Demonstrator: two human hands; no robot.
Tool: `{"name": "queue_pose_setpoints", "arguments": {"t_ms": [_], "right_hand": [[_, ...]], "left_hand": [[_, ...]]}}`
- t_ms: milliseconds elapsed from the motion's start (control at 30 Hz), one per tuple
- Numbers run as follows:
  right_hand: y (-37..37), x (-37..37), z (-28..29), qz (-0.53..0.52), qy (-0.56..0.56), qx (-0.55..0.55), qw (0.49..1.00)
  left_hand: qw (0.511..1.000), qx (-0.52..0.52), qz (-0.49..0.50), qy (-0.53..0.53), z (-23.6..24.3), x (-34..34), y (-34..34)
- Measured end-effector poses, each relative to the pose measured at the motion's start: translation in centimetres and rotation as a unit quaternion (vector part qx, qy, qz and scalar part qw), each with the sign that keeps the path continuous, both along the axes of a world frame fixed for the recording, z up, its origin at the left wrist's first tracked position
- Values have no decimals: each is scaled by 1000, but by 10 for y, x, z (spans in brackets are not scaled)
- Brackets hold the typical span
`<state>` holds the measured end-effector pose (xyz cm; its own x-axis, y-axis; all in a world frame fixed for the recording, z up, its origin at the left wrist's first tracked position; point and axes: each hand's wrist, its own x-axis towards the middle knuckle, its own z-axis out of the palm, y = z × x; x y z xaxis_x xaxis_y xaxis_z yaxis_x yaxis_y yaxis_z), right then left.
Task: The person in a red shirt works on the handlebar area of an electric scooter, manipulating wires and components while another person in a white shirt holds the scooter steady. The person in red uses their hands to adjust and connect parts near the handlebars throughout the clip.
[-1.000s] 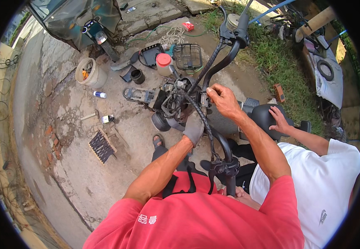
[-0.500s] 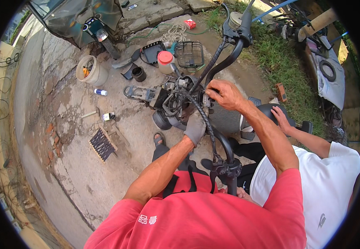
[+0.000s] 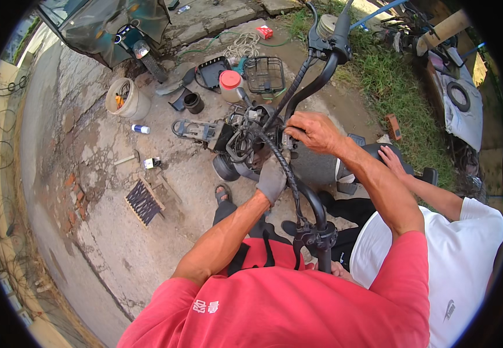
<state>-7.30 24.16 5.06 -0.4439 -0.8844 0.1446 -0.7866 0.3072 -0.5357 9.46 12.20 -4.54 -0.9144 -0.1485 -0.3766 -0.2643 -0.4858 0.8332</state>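
In front of me stands a partly stripped scooter or electric bike, its black handlebar (image 3: pixel 315 206) curving from lower centre to upper right. My left hand (image 3: pixel 273 177), in a grey glove, reaches in beside the steering column under a ribbed cable sleeve (image 3: pixel 291 177); its fingers are mostly hidden. My bare right hand (image 3: pixel 316 133) is closed, thumb and fingers pinched together at a small metal part (image 3: pixel 287 142) on the column. What lies between those fingertips is too small to make out. Exposed wiring and frame parts (image 3: pixel 245 136) sit just left of both hands.
Beside me at right, a person in a white shirt (image 3: pixel 419 255) rests a hand on the dark seat (image 3: pixel 379 152). On the ground lie a white bucket (image 3: pixel 138 107), a red-lidded jar (image 3: pixel 230 93), a black wire basket (image 3: pixel 265 87), a webbed stool (image 3: pixel 144 203) and a hammer (image 3: pixel 126 158).
My right hand has shifted slightly, its fingers curling in closer at the column. My left hand stays in place. The other person has barely moved.
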Motion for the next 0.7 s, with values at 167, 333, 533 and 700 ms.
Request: {"name": "queue_pose_setpoints", "arguments": {"t_ms": [167, 333, 533, 700], "right_hand": [[-2, -9, 3, 31, 4, 3, 1000], [0, 1, -5, -27, -48, 4, 998], [8, 4, -14, -75, 24, 42, 996], [3, 19, -33, -141, 62, -9, 988]], "left_hand": [[999, -30, 5, 10, -8, -2, 3], [1000, 18, 4, 6, -12, 1, 2], [997, 53, 34, -33, -6, -1, 8], [997, 21, 56, -50, -10, -3, 12]]}}
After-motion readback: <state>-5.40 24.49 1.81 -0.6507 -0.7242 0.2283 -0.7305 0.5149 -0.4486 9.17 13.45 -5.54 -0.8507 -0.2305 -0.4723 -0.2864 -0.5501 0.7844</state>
